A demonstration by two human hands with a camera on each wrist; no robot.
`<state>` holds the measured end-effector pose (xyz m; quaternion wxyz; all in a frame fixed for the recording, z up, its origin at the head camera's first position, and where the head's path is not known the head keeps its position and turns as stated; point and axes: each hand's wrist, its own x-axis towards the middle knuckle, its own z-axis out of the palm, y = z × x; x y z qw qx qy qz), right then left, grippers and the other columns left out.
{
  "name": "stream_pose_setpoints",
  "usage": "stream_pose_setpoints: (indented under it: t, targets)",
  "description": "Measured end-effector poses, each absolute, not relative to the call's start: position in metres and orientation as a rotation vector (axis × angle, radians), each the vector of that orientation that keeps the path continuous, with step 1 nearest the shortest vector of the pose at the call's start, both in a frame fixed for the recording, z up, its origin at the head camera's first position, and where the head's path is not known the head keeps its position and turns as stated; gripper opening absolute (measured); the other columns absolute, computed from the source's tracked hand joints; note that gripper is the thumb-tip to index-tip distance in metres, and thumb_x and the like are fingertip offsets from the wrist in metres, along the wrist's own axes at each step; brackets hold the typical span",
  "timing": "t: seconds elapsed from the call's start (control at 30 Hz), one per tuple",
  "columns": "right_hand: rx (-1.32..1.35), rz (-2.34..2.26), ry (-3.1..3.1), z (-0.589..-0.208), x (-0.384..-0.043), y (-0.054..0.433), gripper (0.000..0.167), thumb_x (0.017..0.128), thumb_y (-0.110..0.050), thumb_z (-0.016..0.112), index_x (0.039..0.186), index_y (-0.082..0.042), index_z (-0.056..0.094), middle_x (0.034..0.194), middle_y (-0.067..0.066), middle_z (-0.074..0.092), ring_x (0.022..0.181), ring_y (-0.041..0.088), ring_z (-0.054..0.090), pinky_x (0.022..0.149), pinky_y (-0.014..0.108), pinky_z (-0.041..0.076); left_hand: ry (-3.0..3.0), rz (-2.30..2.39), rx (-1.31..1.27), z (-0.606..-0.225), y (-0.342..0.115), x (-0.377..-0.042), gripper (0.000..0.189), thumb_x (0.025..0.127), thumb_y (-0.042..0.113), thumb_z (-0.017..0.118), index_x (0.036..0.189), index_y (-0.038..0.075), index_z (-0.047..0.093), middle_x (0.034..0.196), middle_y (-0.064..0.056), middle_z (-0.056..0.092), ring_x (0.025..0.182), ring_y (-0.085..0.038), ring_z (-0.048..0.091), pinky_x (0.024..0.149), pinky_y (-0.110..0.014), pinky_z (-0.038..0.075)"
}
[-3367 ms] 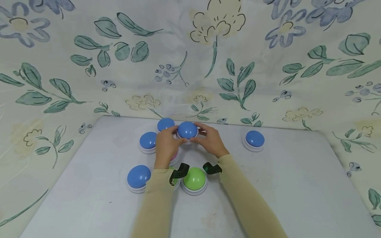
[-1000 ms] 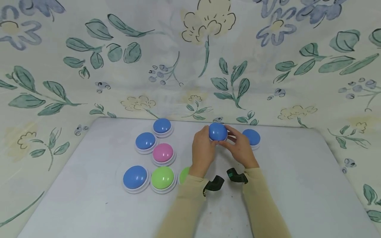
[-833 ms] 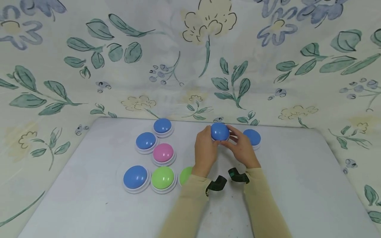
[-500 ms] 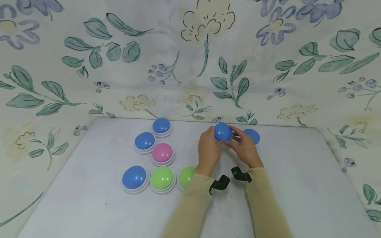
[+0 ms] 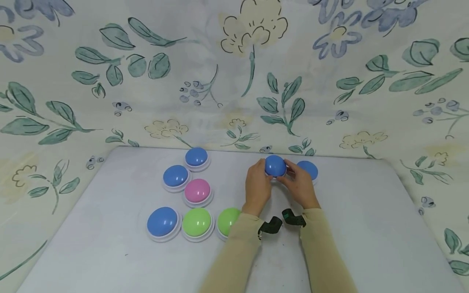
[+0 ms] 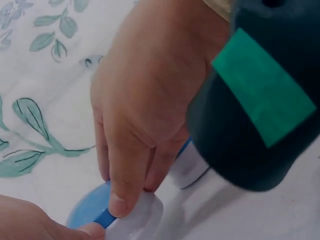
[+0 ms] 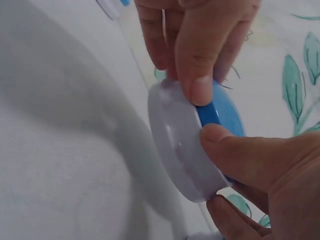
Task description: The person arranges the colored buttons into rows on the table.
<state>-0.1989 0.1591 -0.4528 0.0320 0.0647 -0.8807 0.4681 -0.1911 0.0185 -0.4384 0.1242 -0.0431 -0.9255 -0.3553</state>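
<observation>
Held blue button point(image 5: 275, 166): near back of table point(image 5: 110, 252), contact beneath hard to tell
Left hand point(image 5: 257, 187): grips its left side, thumb nearest wearer
Right hand point(image 5: 302, 188): grips its right, thumbs nearly meeting

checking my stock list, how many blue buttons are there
5: the held one between the left hand and right hand, the right one partly behind the right hand, and at left a back one, a middle one and a front one. Hands could hide more.

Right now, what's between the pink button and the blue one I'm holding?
From the pink button, the head view shows bare white table, then your left hand at the held blue button.
</observation>
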Motion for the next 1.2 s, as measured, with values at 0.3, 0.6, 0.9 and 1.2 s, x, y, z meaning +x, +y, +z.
stream_pose_setpoints:
  t: [0.3,0.6,0.9,1.2]
  targets:
    - [0.162,1.327,-2.740,-0.455,-0.198,0.157,0.061,0.091,-0.003,0.073,0.144,0.009,0.046,0.140,0.030,0.054,0.126,0.041,0.057,0.106,0.050,0.047,-2.678,-1.059,-0.092,-0.451,0.027,-0.194,0.053,0.089,0.001,0.072,0.138,-0.010,0.053,0.140,-0.023,0.057,0.128,-0.037,0.055,0.111,-0.043,0.043]
    - [0.172,1.176,-2.763,-0.456,-0.199,0.151,0.058,0.090,0.001,0.072,0.142,0.013,0.047,0.141,0.031,0.051,0.126,0.042,0.056,0.106,0.049,0.046,-2.625,-1.040,-0.079,-0.461,0.034,-0.193,0.052,0.090,-0.001,0.071,0.136,-0.014,0.052,0.139,-0.027,0.056,0.127,-0.038,0.056,0.110,-0.045,0.044]
    - [0.166,1.036,-2.716,-0.456,-0.195,0.148,0.052,0.088,0.004,0.072,0.135,0.015,0.052,0.134,0.033,0.057,0.126,0.045,0.055,0.107,0.055,0.044,-2.632,-1.038,-0.078,-0.464,0.039,-0.189,0.049,0.092,-0.006,0.065,0.137,-0.015,0.049,0.140,-0.028,0.054,0.130,-0.035,0.054,0.109,-0.043,0.045]
    - [0.114,0.969,-2.694,-0.461,-0.199,0.142,0.047,0.088,0.003,0.072,0.131,0.014,0.057,0.128,0.031,0.061,0.121,0.043,0.059,0.104,0.052,0.047,-2.615,-1.070,-0.112,-0.466,0.037,-0.190,0.048,0.089,-0.012,0.059,0.135,-0.017,0.050,0.138,-0.031,0.054,0.129,-0.037,0.055,0.108,-0.044,0.046]
